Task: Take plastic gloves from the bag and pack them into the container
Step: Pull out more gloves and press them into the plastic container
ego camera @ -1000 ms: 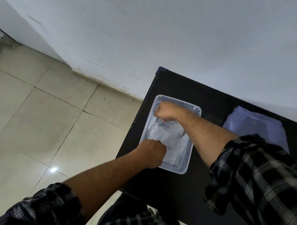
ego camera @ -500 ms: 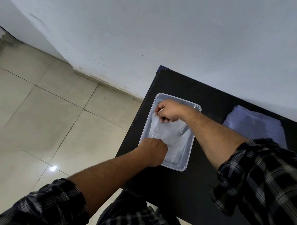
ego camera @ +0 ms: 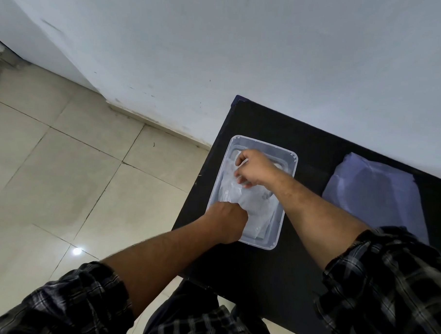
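Your right hand has slid down the container, pinching the plastic gloves; your left hand stays fisted on them.

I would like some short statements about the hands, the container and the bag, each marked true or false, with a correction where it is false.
1. Both hands are inside the container. True: the left hand is at its near end and the right hand at its far end, both on the plastic gloves in the container.
2. The container is opaque and black. False: it is clear plastic; the table under it is black.
3. The bag lies on the table to the right of the container, apart from it. True.
4. The right hand is reaching into the bag. False: it is at the gloves in the container.
5. A lid covers the container. False: it is open on top.
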